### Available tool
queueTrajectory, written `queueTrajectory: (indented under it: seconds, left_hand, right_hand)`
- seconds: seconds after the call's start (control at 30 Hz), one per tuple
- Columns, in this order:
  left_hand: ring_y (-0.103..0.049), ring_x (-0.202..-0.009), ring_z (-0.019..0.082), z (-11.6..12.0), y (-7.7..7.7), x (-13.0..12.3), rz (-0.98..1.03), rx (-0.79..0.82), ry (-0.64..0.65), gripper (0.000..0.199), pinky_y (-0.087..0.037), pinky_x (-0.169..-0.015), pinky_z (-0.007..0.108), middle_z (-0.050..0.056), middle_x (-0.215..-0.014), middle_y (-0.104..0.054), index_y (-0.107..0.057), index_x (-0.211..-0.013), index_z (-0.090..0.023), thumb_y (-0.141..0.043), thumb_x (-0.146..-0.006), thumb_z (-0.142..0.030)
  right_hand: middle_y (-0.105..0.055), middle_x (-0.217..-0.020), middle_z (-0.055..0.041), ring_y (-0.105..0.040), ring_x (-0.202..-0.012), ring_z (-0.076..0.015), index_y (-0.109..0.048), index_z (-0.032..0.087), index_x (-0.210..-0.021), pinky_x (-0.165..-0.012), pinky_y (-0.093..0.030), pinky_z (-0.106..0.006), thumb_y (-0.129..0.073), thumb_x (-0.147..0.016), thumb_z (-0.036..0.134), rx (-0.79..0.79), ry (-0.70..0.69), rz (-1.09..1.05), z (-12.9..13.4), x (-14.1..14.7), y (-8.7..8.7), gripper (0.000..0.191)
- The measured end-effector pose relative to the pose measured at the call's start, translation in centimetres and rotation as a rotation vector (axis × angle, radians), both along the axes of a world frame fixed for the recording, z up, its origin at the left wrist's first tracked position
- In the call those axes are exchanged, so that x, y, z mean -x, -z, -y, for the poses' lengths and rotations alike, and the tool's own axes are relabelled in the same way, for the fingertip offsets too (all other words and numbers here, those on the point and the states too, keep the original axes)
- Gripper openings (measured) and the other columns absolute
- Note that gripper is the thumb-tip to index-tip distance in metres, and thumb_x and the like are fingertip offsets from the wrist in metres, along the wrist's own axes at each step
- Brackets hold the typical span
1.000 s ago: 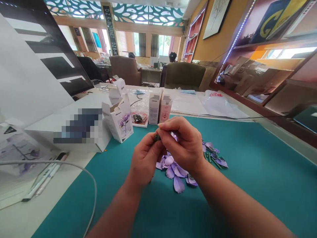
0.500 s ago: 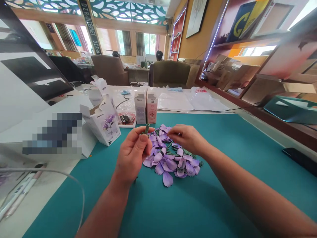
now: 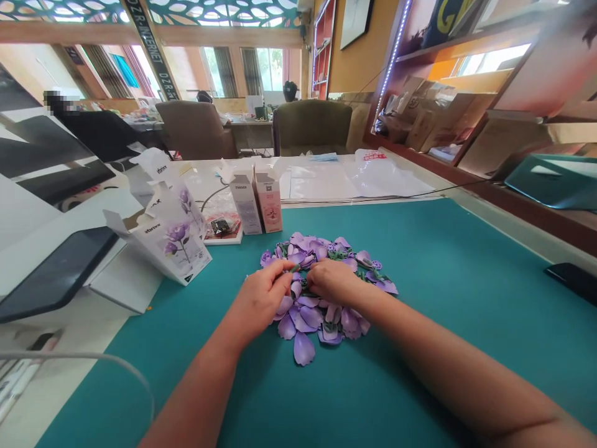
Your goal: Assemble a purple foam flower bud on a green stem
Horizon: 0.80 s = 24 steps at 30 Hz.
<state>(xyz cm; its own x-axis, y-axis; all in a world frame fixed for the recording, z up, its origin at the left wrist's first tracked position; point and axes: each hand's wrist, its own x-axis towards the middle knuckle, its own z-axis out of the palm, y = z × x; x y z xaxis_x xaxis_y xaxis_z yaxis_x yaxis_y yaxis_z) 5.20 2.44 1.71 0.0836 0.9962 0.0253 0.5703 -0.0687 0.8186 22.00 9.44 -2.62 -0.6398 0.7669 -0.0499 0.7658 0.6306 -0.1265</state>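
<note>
On the counter (image 3: 499,225), petals (image 3: 305,318) heap on a mat (image 3: 448,267); at nine o'clock the left hand (image 3: 262,297) pinches a green piece (image 3: 295,268); whether the right hand (image 3: 332,281) grips, I cannot tell. Chair (image 3: 312,127) at twelve, shelves (image 3: 448,56) at two.

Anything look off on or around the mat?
Nothing obviously damaged. Two small oddities: a tiny orange speck by the near corner of the white box, unlike anything around it; and one purple petal jutting from the near edge of the otherwise bunched pile.
</note>
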Motion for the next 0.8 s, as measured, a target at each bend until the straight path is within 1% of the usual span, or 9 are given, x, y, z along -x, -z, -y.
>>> queueTrajectory:
  seconds: [0.13,0.33,0.43,0.53,0.6,0.67,0.73,0.8]
  left_hand:
    - [-0.065,-0.085,0.022,-0.3,1.2,0.0,-0.094,-0.034,0.023,0.032,-0.046,-0.075,0.032,0.004,-0.093,-0.075,-0.069,-0.1,-0.021,-0.043,-0.089,-0.035]
    - [-0.068,-0.089,0.023,-0.4,2.8,0.5,-0.183,-0.06,0.043,0.031,-0.049,-0.078,0.032,0.004,-0.099,-0.076,-0.07,-0.1,-0.024,-0.043,-0.089,-0.034]
    - [-0.068,-0.091,0.024,-0.6,3.5,0.7,-0.226,-0.062,0.055,0.031,-0.049,-0.077,0.032,0.004,-0.1,-0.076,-0.07,-0.099,-0.024,-0.043,-0.089,-0.033]
    - [-0.068,-0.092,0.024,-0.7,3.8,0.8,-0.263,-0.052,0.059,0.031,-0.048,-0.078,0.033,0.005,-0.102,-0.075,-0.069,-0.1,-0.023,-0.041,-0.09,-0.031]
    - [-0.067,-0.091,0.023,-0.7,3.8,0.8,-0.276,-0.054,0.061,0.031,-0.048,-0.077,0.033,0.005,-0.101,-0.075,-0.069,-0.099,-0.022,-0.04,-0.091,-0.03]
    - [-0.067,-0.089,0.022,-0.7,3.8,0.8,-0.281,-0.059,0.06,0.03,-0.048,-0.075,0.032,0.005,-0.098,-0.074,-0.068,-0.097,-0.022,-0.04,-0.092,-0.03]
    - [-0.067,-0.089,0.022,-0.7,3.8,0.8,-0.273,-0.064,0.063,0.029,-0.048,-0.075,0.032,0.004,-0.097,-0.074,-0.068,-0.097,-0.023,-0.041,-0.092,-0.029]
    - [-0.067,-0.089,0.022,-0.7,3.9,0.8,-0.259,-0.079,0.062,0.029,-0.048,-0.076,0.032,0.004,-0.099,-0.074,-0.068,-0.099,-0.023,-0.041,-0.092,-0.029]
  right_hand:
    - [-0.074,-0.09,-0.0135,-0.066,-0.091,-0.0267,-0.075,0.015,-0.082,-0.07,-0.046,-0.029,-0.055,-0.082,0.011,0.007,-0.021,0.055,-0.2,0.2,0.2,0.021]
    - [-0.073,-0.089,-0.0157,-0.065,-0.09,-0.0286,-0.074,0.014,-0.083,-0.071,-0.046,-0.032,-0.055,-0.081,0.013,0.012,-0.05,0.05,-0.1,0.4,0.9,0.019]
    - [-0.073,-0.088,-0.0146,-0.064,-0.089,-0.0262,-0.072,0.014,-0.081,-0.072,-0.045,-0.032,-0.053,-0.08,0.009,0.023,-0.04,0.012,-0.2,0.1,0.9,0.019]
    - [-0.071,-0.085,-0.0089,-0.062,-0.081,-0.0198,-0.068,0.015,-0.079,-0.068,-0.043,-0.028,-0.056,-0.077,0.009,0.038,-0.013,-0.047,-0.3,-0.4,0.3,0.014]
    - [-0.068,-0.076,-0.0028,-0.058,-0.07,-0.0142,-0.064,0.017,-0.077,-0.06,-0.04,-0.024,-0.057,-0.075,0.01,0.118,0.047,-0.19,-0.3,-0.6,-0.3,0.01]
    - [-0.062,-0.068,0.0027,-0.053,-0.061,-0.0104,-0.061,0.018,-0.077,-0.055,-0.038,-0.021,-0.058,-0.073,0.01,0.285,0.105,-0.477,-0.4,-0.8,-0.5,0.009]
    - [-0.057,-0.065,0.0056,-0.051,-0.059,-0.0092,-0.061,0.018,-0.084,-0.054,-0.04,-0.021,-0.058,-0.071,0.012,0.477,0.117,-0.797,-0.5,-0.8,-0.4,0.015]
    - [-0.059,-0.067,0.0051,-0.054,-0.061,-0.0097,-0.062,0.018,-0.088,-0.057,-0.044,-0.023,-0.06,-0.071,0.017,0.623,0.107,-0.997,-0.6,-0.7,-0.2,0.017]
